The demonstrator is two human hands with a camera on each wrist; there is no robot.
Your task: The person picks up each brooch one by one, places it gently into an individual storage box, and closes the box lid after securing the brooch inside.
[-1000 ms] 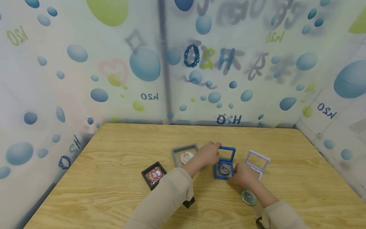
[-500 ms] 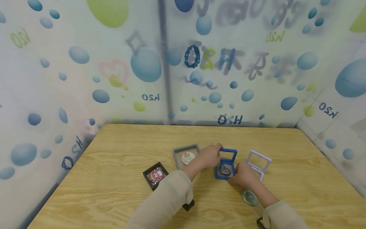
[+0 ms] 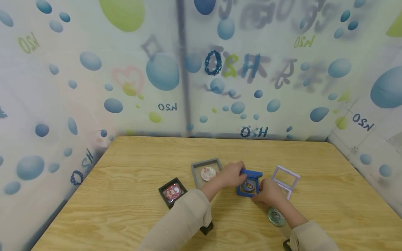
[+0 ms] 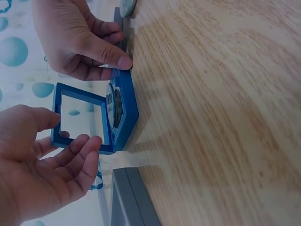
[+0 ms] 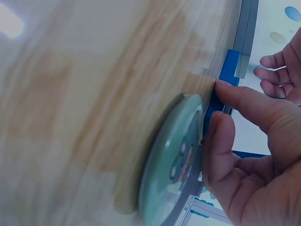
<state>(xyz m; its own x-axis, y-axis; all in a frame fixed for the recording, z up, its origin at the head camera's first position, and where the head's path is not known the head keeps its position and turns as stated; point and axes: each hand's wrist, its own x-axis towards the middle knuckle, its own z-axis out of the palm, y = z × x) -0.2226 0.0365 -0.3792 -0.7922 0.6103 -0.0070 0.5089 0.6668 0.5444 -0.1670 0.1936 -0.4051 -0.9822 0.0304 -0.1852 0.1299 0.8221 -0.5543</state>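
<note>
A green badge (image 3: pixel 276 216) lies nearest on the table (image 3: pixel 125 216). Beyond it, the blue case (image 3: pixel 249 183), at table centre, is steadied at its base by the right hand (image 3: pixel 270 194), thumb pinching the edge. Its clear-windowed lid, half raised over a badge, is gripped by the left hand (image 3: pixel 231 174).

Grey case (image 3: pixel 205 169), black case (image 3: pixel 172 192) — lilac frame (image 3: pixel 285 177).
</note>
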